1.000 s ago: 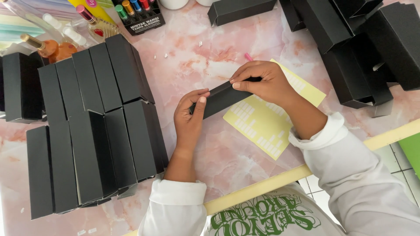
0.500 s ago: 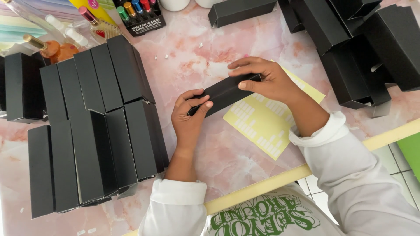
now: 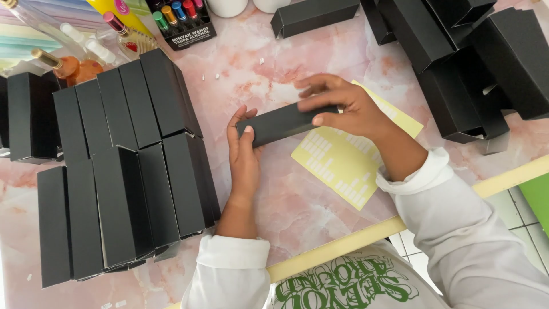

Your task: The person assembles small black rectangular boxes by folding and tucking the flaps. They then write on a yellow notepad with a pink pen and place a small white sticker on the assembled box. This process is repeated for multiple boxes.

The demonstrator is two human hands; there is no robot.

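I hold a long black cardboard box point(image 3: 279, 123) flat over the pink marbled table point(image 3: 320, 57). My left hand point(image 3: 243, 150) grips its left end with the thumb on top. My right hand point(image 3: 343, 106) lies over its right end, fingers spread across the top face. Under my right hand lies a pale yellow sticker sheet point(image 3: 349, 160) with rows of small white labels. To the left, several finished black boxes point(image 3: 123, 166) lie side by side in two rows.
A heap of open and folded black boxes point(image 3: 469, 63) fills the top right. Small glass bottles point(image 3: 74, 63) and a black case of coloured vials point(image 3: 180, 20) stand at the top left. The table's yellow edge point(image 3: 354, 237) runs near my body.
The box has turned from tilted to lying flatter, and my right hand has shifted from its far end to rest on top of it. My left hand stays at the left end.
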